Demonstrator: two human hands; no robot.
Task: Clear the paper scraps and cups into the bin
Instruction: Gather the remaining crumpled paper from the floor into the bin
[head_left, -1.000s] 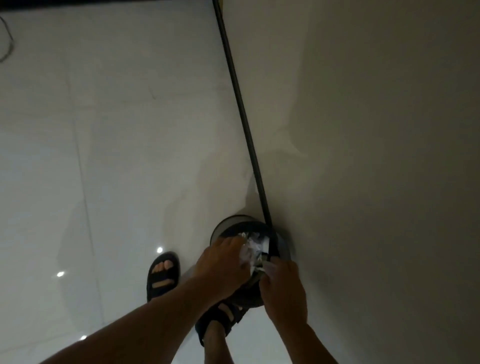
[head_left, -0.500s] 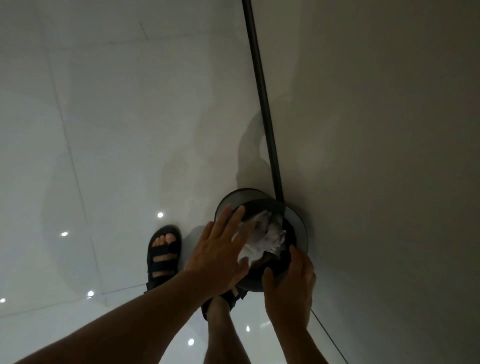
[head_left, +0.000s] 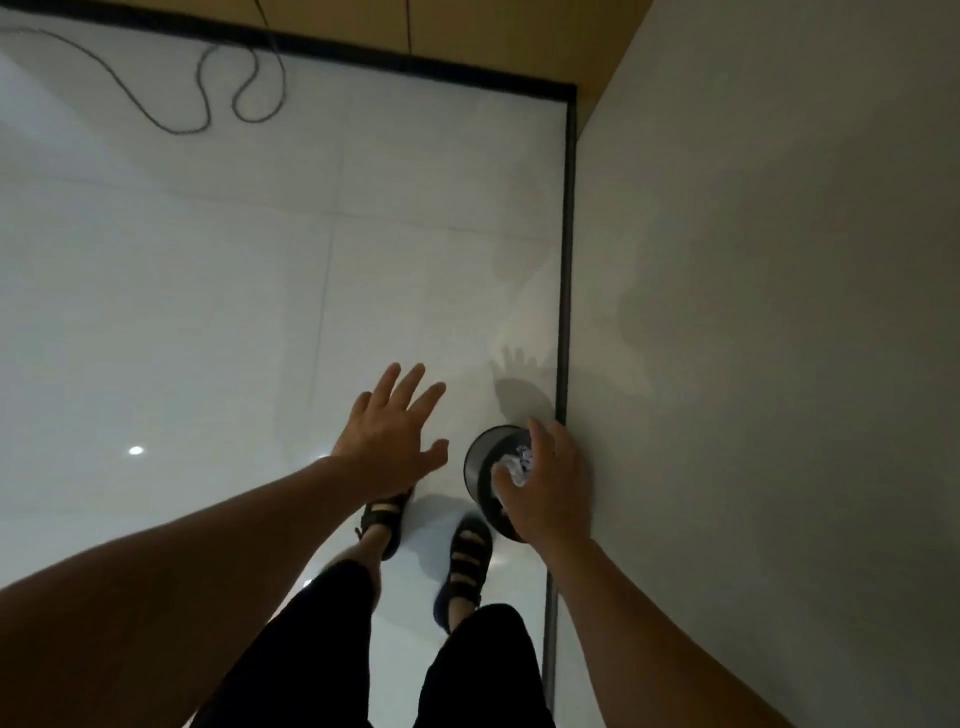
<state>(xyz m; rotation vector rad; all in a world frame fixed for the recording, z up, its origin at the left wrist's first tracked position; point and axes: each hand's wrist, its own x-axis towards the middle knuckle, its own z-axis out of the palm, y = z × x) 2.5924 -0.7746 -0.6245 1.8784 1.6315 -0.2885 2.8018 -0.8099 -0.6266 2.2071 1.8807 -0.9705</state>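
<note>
A small round black bin (head_left: 479, 457) stands on the white floor against the grey wall. Crumpled white paper scraps (head_left: 514, 465) lie inside it, partly hidden. My right hand (head_left: 550, 480) hovers over the bin's mouth, fingers spread and pointing down at the paper, with nothing clearly gripped. Left of the bin, my left hand (head_left: 392, 434) is raised with its fingers spread apart and holds nothing.
My two feet in black sandals (head_left: 465, 564) stand just in front of the bin. The grey wall (head_left: 753, 364) with its black skirting runs along the right. A grey cable (head_left: 218, 88) loops on the floor at the far left, near a wooden panel.
My left hand has drawn back from the bin to the left and opened. The paper has dropped lower into the bin. The view has pulled back and up.
</note>
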